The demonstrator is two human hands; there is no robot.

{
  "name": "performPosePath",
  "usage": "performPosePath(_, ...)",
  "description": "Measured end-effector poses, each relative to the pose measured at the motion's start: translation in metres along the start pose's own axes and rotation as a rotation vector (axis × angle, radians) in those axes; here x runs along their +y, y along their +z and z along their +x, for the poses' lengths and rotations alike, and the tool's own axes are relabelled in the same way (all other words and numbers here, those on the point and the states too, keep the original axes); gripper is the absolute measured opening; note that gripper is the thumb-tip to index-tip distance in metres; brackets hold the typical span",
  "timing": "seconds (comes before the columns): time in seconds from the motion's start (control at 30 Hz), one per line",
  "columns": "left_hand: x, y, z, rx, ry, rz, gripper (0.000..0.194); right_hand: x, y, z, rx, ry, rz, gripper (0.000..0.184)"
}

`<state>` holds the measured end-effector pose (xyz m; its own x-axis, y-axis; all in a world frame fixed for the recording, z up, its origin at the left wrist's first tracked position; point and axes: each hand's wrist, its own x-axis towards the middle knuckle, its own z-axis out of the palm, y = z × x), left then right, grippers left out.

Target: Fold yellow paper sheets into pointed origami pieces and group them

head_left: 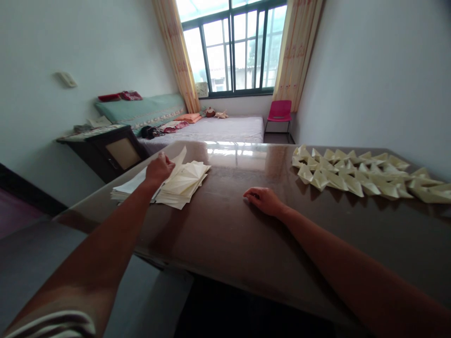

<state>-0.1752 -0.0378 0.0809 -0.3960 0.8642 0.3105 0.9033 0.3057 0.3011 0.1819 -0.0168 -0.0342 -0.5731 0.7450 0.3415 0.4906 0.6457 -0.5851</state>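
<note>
Head view: left hand [160, 167] pinched on lifted cream paper sheet [181, 157], over left edge of creased-paper stack [186, 184]. Right hand [264, 200] part-open, loosely curled on table [218, 239], right of stack, nothing visible in grasp. Boat-shaped paper folds [347, 172] farther right of stack. Risks: clinging layers could drag stack askew; over-tight pinch could crumple sheet; right hand swinging wide could scatter folds.

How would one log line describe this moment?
left hand: holding raised paper sheet | right hand: loosely curled on table | folded paper pieces: rows at table's right
</note>
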Motion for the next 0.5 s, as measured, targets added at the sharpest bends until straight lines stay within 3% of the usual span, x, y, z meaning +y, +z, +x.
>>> performPosePath(0.1,0.034,0.011,-0.021,0.007,0.201,0.087,0.035,-0.003,0.001,-0.003,0.044,-0.025,-0.029,0.027)
performPosePath(0.3,0.118,0.072,-0.102,-0.248,0.701,0.048,0.015,-0.007,-0.007,-0.008,0.116,-0.080,-0.009,0.074)
performPosePath(0.4,0.145,0.089,-0.122,-0.314,0.851,-0.057,0.017,0.000,-0.016,-0.007,0.051,-0.112,-0.022,0.054)
performPosePath(0.5,0.154,0.092,-0.106,-0.368,0.856,-0.269,0.024,0.008,-0.027,-0.005,-0.055,-0.148,-0.084,0.019)
